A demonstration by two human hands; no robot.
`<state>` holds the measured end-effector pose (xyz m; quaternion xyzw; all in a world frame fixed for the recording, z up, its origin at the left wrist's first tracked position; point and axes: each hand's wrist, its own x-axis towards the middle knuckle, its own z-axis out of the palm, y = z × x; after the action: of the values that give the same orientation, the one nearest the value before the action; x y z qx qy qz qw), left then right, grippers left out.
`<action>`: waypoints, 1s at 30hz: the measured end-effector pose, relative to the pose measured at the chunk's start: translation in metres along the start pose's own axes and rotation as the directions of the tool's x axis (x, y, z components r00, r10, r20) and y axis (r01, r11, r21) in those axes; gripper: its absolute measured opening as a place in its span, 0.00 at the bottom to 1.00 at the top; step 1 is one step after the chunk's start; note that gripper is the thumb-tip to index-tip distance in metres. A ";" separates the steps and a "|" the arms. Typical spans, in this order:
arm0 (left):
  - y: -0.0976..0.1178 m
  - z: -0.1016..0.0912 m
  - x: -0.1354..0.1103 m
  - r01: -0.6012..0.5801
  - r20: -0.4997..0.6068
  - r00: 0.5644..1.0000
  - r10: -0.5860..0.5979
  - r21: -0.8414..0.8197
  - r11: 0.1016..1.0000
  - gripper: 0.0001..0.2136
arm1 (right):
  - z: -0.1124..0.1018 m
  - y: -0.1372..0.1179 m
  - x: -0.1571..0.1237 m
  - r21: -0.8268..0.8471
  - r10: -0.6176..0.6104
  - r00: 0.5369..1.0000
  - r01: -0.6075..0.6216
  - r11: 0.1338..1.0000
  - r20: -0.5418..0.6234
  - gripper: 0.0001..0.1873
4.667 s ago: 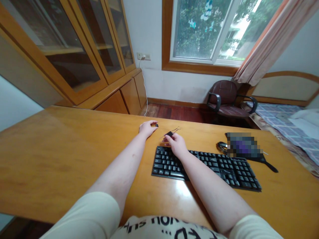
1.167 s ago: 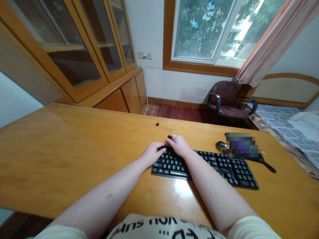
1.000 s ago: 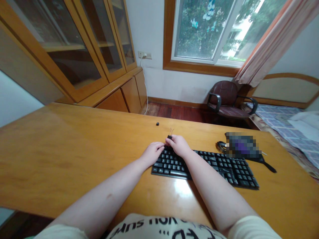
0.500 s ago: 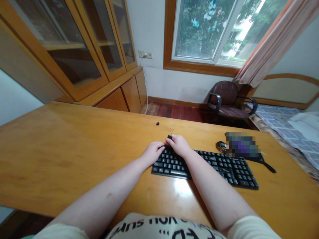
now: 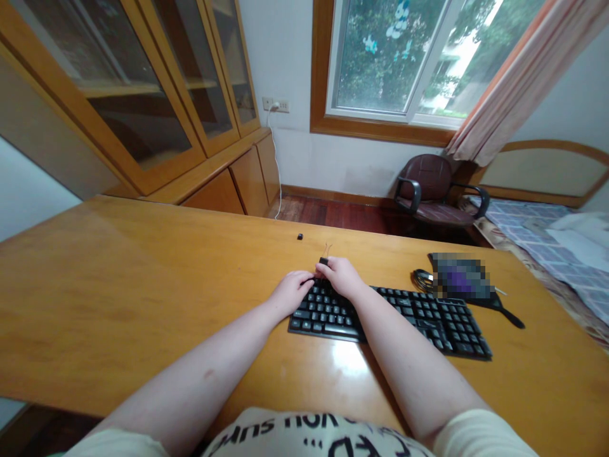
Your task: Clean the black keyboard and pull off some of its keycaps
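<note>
A black computer keyboard (image 5: 419, 314) lies on the table (image 5: 166, 285), nearer the right edge than the left. Above its far left part, the right hand (image 5: 341, 277) pinches a keycap puller (image 5: 324, 261), wires toward the table's far edge. The left hand (image 5: 290, 295) covers the keyboard's far left corner, fingers close together; I cannot tell whether it grips anything. Near the table's far edge sits a loose keycap (image 5: 299, 237); toward its far right corner, a black pouch (image 5: 464, 279).

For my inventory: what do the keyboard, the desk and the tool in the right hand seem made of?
Keyboard: probably plastic, black, slightly glossy; keys catch light.
Desk: likely wood or veneer, varnished; streaky yellow-brown, bright reflection.
Tool: black body perhaps plastic, finish unclear; thin bent prongs suggest metal wire.
</note>
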<state>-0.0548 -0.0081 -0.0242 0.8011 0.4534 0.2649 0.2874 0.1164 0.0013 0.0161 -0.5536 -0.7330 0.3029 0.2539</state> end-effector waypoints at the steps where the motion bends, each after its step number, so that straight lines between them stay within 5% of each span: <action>1: 0.000 0.000 0.000 -0.004 0.000 1.000 0.004 0.002 1.000 0.13 | 0.000 0.000 0.000 0.012 -0.001 1.000 0.001 1.000 0.003 0.15; 20: 0.003 0.000 -0.002 0.059 -0.041 0.997 -0.060 -0.036 0.998 0.14 | 0.010 0.018 0.006 0.250 0.057 0.995 -0.037 0.968 -0.077 0.15; 24: 0.005 -0.002 -0.003 0.092 -0.111 0.989 -0.101 -0.077 0.993 0.16 | 0.010 0.016 0.006 0.363 0.019 0.996 0.013 0.932 -0.085 0.15; 30: 0.007 -0.006 -0.004 0.125 -0.139 0.977 -0.158 -0.221 0.967 0.15 | 0.009 0.010 0.003 0.295 -0.126 0.989 0.142 0.945 -0.073 0.14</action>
<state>-0.0563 -0.0134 -0.0160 0.7082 0.5000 0.3521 0.3528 0.1160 0.0050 0.0031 -0.4654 -0.7076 0.3776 0.3744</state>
